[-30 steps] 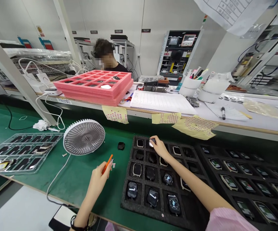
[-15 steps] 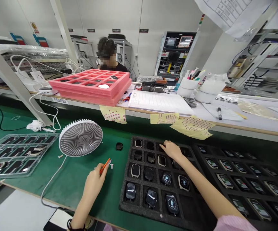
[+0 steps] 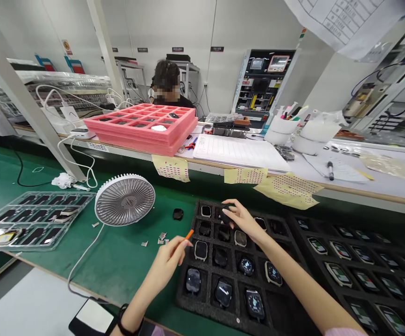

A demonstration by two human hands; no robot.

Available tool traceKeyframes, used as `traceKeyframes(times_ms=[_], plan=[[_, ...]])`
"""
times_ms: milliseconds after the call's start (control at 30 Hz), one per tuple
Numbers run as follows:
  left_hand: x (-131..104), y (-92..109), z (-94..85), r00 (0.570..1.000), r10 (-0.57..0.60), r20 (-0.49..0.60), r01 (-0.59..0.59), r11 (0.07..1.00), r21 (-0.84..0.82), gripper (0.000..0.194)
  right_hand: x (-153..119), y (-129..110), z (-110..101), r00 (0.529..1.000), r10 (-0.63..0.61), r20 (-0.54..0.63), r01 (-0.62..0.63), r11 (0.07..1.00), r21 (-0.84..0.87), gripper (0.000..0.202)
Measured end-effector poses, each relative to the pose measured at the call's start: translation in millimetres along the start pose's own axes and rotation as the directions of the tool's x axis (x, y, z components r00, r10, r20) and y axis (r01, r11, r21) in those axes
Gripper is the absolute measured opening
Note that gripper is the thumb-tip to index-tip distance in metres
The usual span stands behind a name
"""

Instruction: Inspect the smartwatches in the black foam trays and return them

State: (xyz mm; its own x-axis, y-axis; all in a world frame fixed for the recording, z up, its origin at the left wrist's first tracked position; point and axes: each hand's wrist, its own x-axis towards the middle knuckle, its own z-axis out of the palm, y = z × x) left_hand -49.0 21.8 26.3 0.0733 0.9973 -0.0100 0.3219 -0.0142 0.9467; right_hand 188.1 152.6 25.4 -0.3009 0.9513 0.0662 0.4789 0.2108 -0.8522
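Note:
My left hand [image 3: 169, 257] is closed around a slim orange tool [image 3: 189, 234], its tip pointing up and right; the rest is hidden by my fingers. At the back of the black foam tray [image 3: 235, 320], my right hand [image 3: 241, 219] pinches a dark watch case [image 3: 226, 215], lifted partly over its compartment. Square smartwatches fill many of the tray's compartments, such as a lit watch [image 3: 254, 303] at the front and a pale-framed watch [image 3: 201, 250] on the left. Small silvery pieces [image 3: 162, 236] lie on the green mat, left of my left hand. A loose black watch case [image 3: 178, 214] lies behind them.
A white fan [image 3: 125, 200] stands left of my hands, its cable crossing the mat. A clear tray of dark parts [image 3: 36, 219] lies far left. Another watch tray [image 3: 356, 247] is at right. Above, a shelf holds pink foam trays [image 3: 143, 135] and papers [image 3: 237, 151]. A person [image 3: 169, 84] sits beyond.
My left hand has moved right with the orange tool, towards the tray. The right hand has shifted slightly left and now shows a dark watch case in its fingers. More small pieces are visible on the mat.

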Motion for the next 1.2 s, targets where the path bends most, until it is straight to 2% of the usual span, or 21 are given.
traceKeyframes(times_ms=[33,67,133,200,333,600,667,833,900,1000,1067,1200], plan=[[2,6,6.2,0.999,0.005,0.042,-0.002,0.998,-0.065,0.041,-7,-12,5,0.998,-0.019,0.054,0.003,0.96,0.281,0.029],[3,11,12.4,0.997,0.004,0.072,0.005,0.992,-0.122,0.042,-13,-25,10,0.994,-0.033,0.101,-0.022,0.869,0.494,0.03],[6,22,23.5,0.995,0.008,0.097,0.011,0.981,-0.192,0.043,-26,-47,19,0.985,-0.025,0.169,-0.101,0.714,0.693,0.027],[8,30,31.4,0.994,0.024,0.105,-0.001,0.976,-0.217,0.042,-34,-63,27,0.979,-0.024,0.201,-0.144,0.617,0.774,0.025],[8,37,36.1,0.991,0.059,0.12,-0.029,0.971,-0.236,0.041,-41,-76,35,0.975,-0.015,0.222,-0.179,0.541,0.822,0.025],[5,37,34.8,0.991,0.051,0.123,-0.018,0.966,-0.256,0.043,-43,-77,40,0.98,-0.001,0.198,-0.169,0.521,0.837,0.028],[6,36,34.5,0.991,0.05,0.121,-0.017,0.965,-0.263,0.043,-43,-77,40,0.979,0.002,0.205,-0.174,0.531,0.829,0.03],[8,35,30.6,0.985,0.021,0.17,0.032,0.953,-0.3,0.045,-44,-78,38,0.987,-0.001,0.161,-0.125,0.623,0.772,0.03],[9,35,30.0,0.981,0.021,0.192,0.046,0.941,-0.337,0.046,-45,-77,40,0.973,-0.008,0.231,-0.184,0.575,0.797,0.031],[8,36,32.2,0.983,0.043,0.18,0.031,0.92,-0.39,0.046,-45,-76,45,0.93,-0.037,0.365,-0.318,0.413,0.853,0.033],[6,36,34.8,0.986,0.047,0.161,0.026,0.906,-0.422,0.045,-46,-76,48,0.925,-0.024,0.378,-0.349,0.336,0.875,0.033],[5,35,38.1,0.991,0.027,0.132,0.037,0.889,-0.456,0.046,-47,-75,51,0.93,0.063,0.362,-0.365,0.272,0.89,0.034]])
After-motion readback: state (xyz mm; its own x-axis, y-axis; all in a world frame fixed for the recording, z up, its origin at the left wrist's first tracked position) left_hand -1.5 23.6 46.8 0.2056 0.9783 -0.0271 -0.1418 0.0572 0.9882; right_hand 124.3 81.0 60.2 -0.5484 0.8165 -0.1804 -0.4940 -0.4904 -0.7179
